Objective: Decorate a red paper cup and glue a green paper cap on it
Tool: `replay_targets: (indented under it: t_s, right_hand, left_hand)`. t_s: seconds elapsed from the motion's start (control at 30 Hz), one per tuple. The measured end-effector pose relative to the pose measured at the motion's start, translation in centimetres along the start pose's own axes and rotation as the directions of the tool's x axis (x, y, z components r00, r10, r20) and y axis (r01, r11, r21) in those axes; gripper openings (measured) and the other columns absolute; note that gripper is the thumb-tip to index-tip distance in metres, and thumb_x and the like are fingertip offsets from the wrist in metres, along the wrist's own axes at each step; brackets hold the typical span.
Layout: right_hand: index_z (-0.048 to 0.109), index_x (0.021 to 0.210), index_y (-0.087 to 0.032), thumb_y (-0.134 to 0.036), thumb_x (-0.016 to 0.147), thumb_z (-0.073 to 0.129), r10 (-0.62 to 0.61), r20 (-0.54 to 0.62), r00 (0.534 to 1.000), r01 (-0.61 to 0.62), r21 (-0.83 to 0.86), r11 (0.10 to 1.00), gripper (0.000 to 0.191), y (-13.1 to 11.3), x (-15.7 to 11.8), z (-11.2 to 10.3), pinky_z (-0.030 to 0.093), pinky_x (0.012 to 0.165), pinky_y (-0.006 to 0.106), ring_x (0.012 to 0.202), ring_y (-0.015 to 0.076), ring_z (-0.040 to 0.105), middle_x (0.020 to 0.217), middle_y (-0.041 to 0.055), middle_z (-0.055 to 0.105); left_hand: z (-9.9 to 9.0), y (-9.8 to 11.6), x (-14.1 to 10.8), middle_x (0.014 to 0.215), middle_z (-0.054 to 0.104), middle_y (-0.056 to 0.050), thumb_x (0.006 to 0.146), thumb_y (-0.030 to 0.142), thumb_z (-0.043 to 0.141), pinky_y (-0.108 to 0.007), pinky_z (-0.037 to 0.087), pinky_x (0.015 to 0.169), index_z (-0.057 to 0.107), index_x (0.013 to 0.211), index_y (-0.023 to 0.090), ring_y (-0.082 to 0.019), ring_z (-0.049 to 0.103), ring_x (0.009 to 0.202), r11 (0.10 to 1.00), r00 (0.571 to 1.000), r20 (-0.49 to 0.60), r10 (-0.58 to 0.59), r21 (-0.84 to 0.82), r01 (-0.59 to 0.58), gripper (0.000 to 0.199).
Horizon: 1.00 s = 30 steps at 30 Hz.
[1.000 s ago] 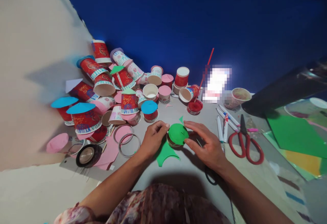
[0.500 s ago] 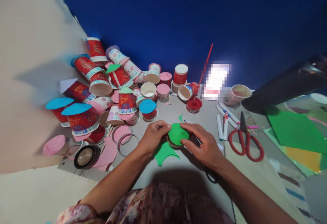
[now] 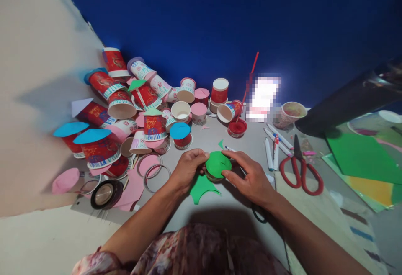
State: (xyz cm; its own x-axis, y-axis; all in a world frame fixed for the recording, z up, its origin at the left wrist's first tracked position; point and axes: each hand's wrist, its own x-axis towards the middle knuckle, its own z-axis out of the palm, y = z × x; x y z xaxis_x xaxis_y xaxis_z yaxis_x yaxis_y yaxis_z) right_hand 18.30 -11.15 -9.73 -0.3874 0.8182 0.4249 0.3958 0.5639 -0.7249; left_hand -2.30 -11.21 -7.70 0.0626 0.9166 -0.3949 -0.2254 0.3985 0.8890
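A round piece of green paper (image 3: 216,164) lies over the top of a small round container (image 3: 215,179), whose rim just shows beneath it; the rest is hidden. My left hand (image 3: 189,167) is closed, thumb and curled fingers at the disc's left edge. From the other side my right hand (image 3: 251,178) grips the disc, with its thumb at the lower right edge and its fingers at the upper right. A green paper offcut (image 3: 198,190) with curved cut edges lies on the table just below. Partly under my right hand is a dark looped handle (image 3: 258,214).
Decorated paper cups (image 3: 102,143) are piled on the left. Red-handled scissors (image 3: 300,174) and several markers (image 3: 269,153) lie to the right. Behind stand a red paint pot (image 3: 237,128) with a stick and a bright blurred screen (image 3: 263,97). A dark post (image 3: 345,99) slants at right.
The green disc has tipped slightly flatter over the container, while both hands keep nearly the same hold. The whole view has shifted a little.
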Motion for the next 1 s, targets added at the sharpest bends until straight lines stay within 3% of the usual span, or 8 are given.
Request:
replay_targets:
  t_s: [0.2,0.33,0.43,0.53,0.67,1.0]
  right_hand:
    - [0.065,0.131,-0.022,-0.033,0.098,0.065,0.016,-0.006,1.000,-0.016,0.030,0.999,0.035,0.0,0.0,-0.2,0.061,0.093,0.041,0.109,0.0253,0.072,0.120,0.0118,0.075]
    - [0.069,0.128,-0.023,-0.032,0.100,0.062,0.156,-0.047,0.987,-0.150,0.110,0.983,0.030,0.3,0.1,-0.5,0.063,0.085,0.036,0.104,0.0226,0.074,0.123,0.0107,0.075]
    - [0.071,0.125,-0.025,-0.031,0.101,0.060,0.173,-0.103,0.980,-0.161,0.117,0.980,0.027,0.5,0.1,-0.5,0.062,0.091,0.039,0.107,0.0228,0.074,0.122,0.0091,0.076]
    - [0.072,0.126,-0.027,-0.028,0.103,0.057,0.055,-0.119,0.991,-0.048,0.058,0.997,0.028,0.6,0.2,-0.4,0.058,0.103,0.045,0.119,0.0247,0.070,0.127,0.0091,0.076]
    - [0.073,0.127,-0.027,-0.024,0.104,0.055,-0.060,-0.093,0.994,0.058,-0.028,0.998,0.029,0.7,0.2,-0.1,0.057,0.102,0.048,0.120,0.0252,0.069,0.128,0.0109,0.075]
    - [0.071,0.129,-0.025,-0.020,0.103,0.055,-0.121,-0.164,0.979,0.107,-0.090,0.990,0.031,0.6,0.1,-0.2,0.057,0.099,0.048,0.117,0.0257,0.070,0.125,0.0125,0.076]
  left_hand:
    - [0.1,0.1,-0.4,0.059,0.053,0.006,0.073,0.042,0.080,-0.022,0.035,0.055,0.060,0.073,0.018,-0.008,0.045,0.053,0.998,0.997,-0.042,0.057,0.014,-0.057,0.031]
    - [0.0,0.5,-1.1,0.072,0.055,0.005,0.080,0.037,0.078,-0.023,0.039,0.062,0.070,0.093,0.020,-0.010,0.049,0.063,0.966,0.966,-0.126,0.226,0.160,-0.205,0.022]
    - [-0.2,0.4,-1.4,0.088,0.060,-0.001,0.090,0.035,0.070,-0.027,0.046,0.073,0.079,0.109,0.023,-0.015,0.057,0.080,0.819,0.894,-0.042,0.447,0.422,-0.390,0.024]
    - [-0.4,-0.2,-1.4,0.113,0.063,-0.008,0.095,0.036,0.065,-0.035,0.050,0.094,0.079,0.120,0.026,-0.022,0.060,0.108,0.655,0.824,0.114,0.556,0.550,-0.518,0.030]
    - [-0.6,-1.1,-1.3,0.131,0.059,-0.011,0.101,0.040,0.059,-0.043,0.047,0.110,0.075,0.129,0.026,-0.025,0.058,0.125,0.584,0.809,0.199,0.553,0.600,-0.547,0.035]
    - [-1.8,-1.8,-2.0,0.143,0.059,-0.013,0.106,0.041,0.051,-0.044,0.048,0.113,0.070,0.136,0.027,-0.026,0.058,0.133,0.528,0.792,0.183,0.583,0.655,-0.540,0.038]
